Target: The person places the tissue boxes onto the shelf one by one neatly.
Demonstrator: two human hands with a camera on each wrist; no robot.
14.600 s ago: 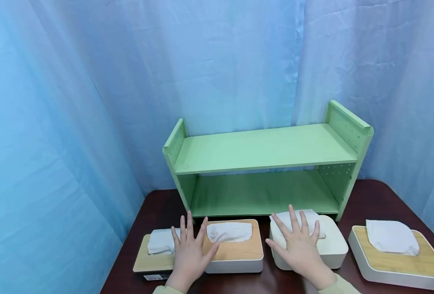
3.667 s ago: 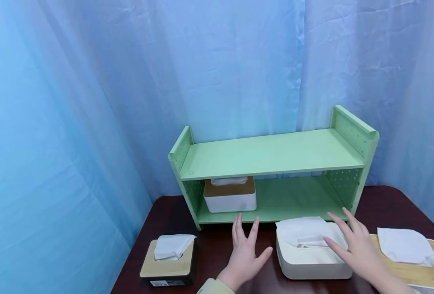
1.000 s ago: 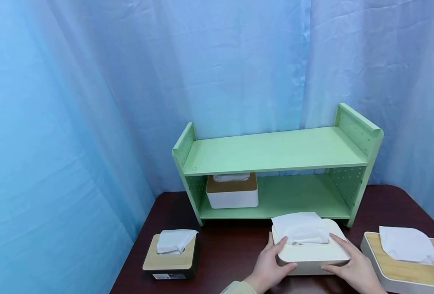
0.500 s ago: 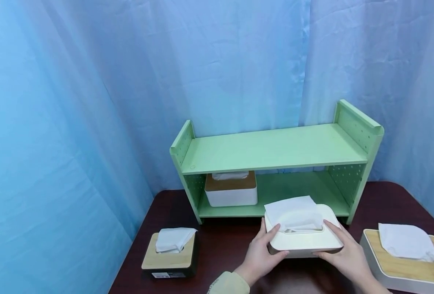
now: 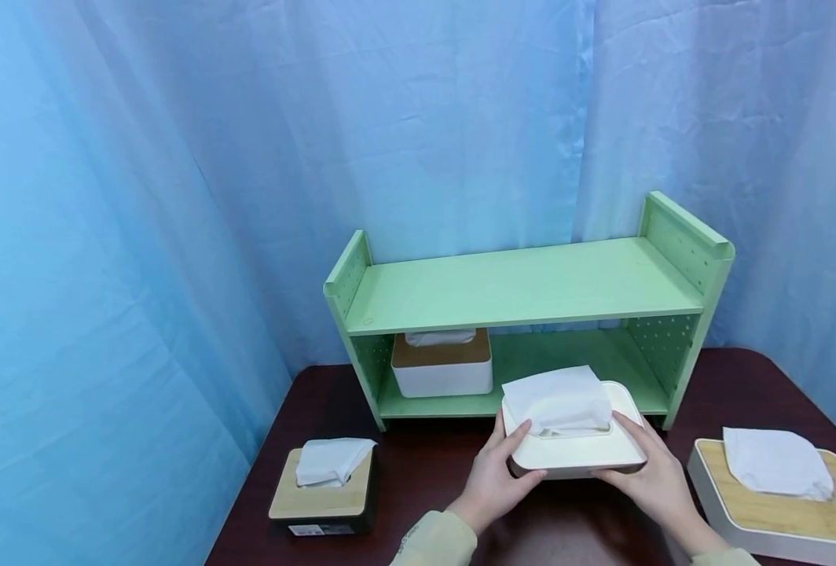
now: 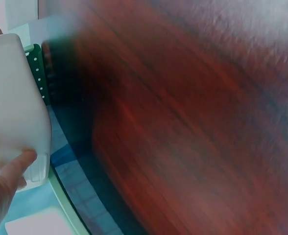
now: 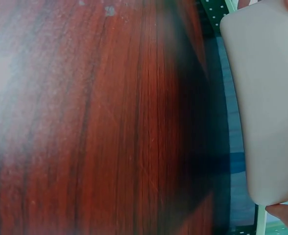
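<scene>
The left hand and right hand grip the white box from opposite sides. Left hand: fingers curled round the left side, thumb on the front wall. Right hand: fingers along the right side, thumb on the front wall. The white box is held above the table, top face up, in front of the shelf. In the head view, its rear part overlaps the front edge of the lower deck; whether it touches that edge cannot be told. A tissue projects from the slot in its top and lies toward the rear left corner.

The shelf is green and stands along the table's back edge. A brown-top box with white walls sits on the lower deck, near its left end and close to the front edge. The upper deck lies above it.

A black box with a pale wooden top and a label on its front wall stands near the table's left edge. A bamboo-top box with white walls stands near the right edge, set at an angle. A blue curtain hangs behind the table.
</scene>
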